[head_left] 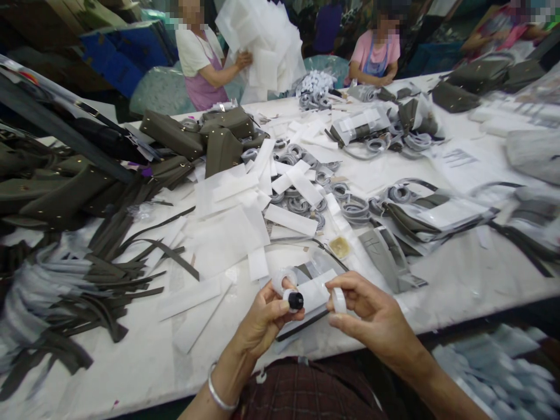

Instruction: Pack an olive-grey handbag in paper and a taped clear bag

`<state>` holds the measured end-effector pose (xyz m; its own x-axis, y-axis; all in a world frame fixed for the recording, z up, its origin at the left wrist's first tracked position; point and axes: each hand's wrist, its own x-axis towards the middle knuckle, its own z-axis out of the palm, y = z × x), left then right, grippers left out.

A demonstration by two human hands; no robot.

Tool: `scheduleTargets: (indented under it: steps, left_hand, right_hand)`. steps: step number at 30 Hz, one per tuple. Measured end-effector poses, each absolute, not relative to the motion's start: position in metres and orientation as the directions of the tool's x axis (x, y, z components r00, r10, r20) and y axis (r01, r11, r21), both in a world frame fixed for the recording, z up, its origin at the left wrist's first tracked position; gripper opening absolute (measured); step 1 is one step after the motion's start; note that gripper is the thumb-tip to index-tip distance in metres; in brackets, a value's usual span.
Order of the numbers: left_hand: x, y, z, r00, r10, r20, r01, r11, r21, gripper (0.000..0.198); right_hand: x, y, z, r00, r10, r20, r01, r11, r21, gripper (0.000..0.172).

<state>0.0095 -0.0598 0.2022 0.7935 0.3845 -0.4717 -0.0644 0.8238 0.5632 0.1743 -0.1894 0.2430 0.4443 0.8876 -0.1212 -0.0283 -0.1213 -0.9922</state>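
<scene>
We judge the step in hand to be a careful handling of small parts above the near edge of the table. Our left hand point(268, 315) has its thumb and fingers clamped on a small white rounded piece with a black tip point(294, 300); a translucent white ring point(282, 275) stands just beyond that thumb, against the fingers. Our right hand point(371, 306) pinches a white, band-like round piece point(338, 300) between thumb and fingertips. The 2 hands are near each other but apart, with a gap between the held pieces.

As we judge it, the next move calls for a light, steady pinch on both sides and for the black tip to stay clear of the fingers.

Our left fingers cover part of the black-tipped piece and of the ring, so we cannot tell whether those 2 are joined. The right-hand piece shows nearly edge-on; we cannot tell whether it is hollow. Under and beyond the fingers, a flat white strip point(312, 291) is partly hidden by our left hand. A yellowish square-looking thing point(339, 247) lies just beyond the right fingers, its material hard to make out.
</scene>
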Motion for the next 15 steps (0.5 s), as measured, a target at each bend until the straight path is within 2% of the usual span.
scheduleTargets:
  steps: [2,4,8,12,14,15]
  left_hand:
    - [0.008,-0.059,0.202,0.799,0.328,-0.503,-0.030,0.859,0.512,0.054]
    - [0.010,-0.062,0.203,0.802,0.326,-0.501,-0.029,0.858,0.512,0.054]
    - [0.017,-0.072,0.203,0.788,0.437,-0.434,-0.035,0.736,0.677,0.052]
    - [0.020,-0.079,0.198,0.709,0.572,-0.412,0.142,0.457,0.878,0.047]
    - [0.020,-0.081,0.197,0.713,0.586,-0.385,0.207,0.349,0.914,0.044]
    - [0.020,-0.081,0.197,0.732,0.559,-0.389,0.201,0.368,0.908,0.044]
  right_hand:
    - [0.175,-0.190,0.242,0.420,0.860,-0.289,-0.336,-0.148,-0.930,0.038]
    - [0.174,-0.189,0.240,0.390,0.839,-0.380,-0.477,-0.169,-0.862,0.042]
    - [0.167,-0.188,0.231,0.284,0.820,-0.497,-0.436,-0.351,-0.829,0.045]
    - [0.155,-0.186,0.221,0.282,0.785,-0.552,-0.386,-0.434,-0.814,0.052]
    - [0.152,-0.185,0.216,0.304,0.767,-0.565,-0.397,-0.437,-0.807,0.051]
    - [0.152,-0.185,0.215,0.313,0.761,-0.568,-0.402,-0.436,-0.805,0.050]
